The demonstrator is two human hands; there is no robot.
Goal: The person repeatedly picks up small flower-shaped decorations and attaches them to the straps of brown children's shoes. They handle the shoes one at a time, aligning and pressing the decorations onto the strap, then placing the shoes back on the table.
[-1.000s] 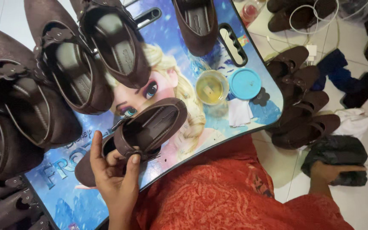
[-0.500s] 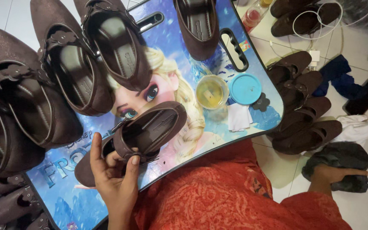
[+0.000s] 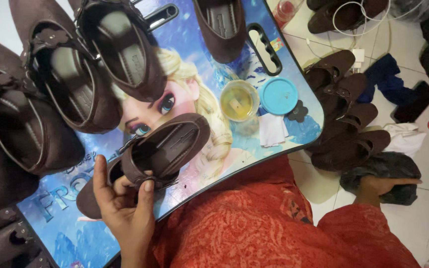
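well, a blue cartoon-printed lap tray [image 3: 194,30] fills most of the view, with brown suede flats lined along it from 9 to 12 o'clock. a row of matching flats [image 3: 346,119] lies on the tiled floor at 3 o'clock. a dark crumpled plastic bag [image 3: 381,171] sits at 4 o'clock, and the right hand [image 3: 381,186] grips its lower edge, fingers closed on it. near centre, a brown flat [image 3: 167,149] rests on the tray over another; the left hand [image 3: 125,208], at 7 o'clock, pinches its heel strap, thumb and fingers clamped. at 1 o'clock of that shoe stands a small tub of yellowish glue [image 3: 238,100], its blue lid [image 3: 279,96] just beside it.
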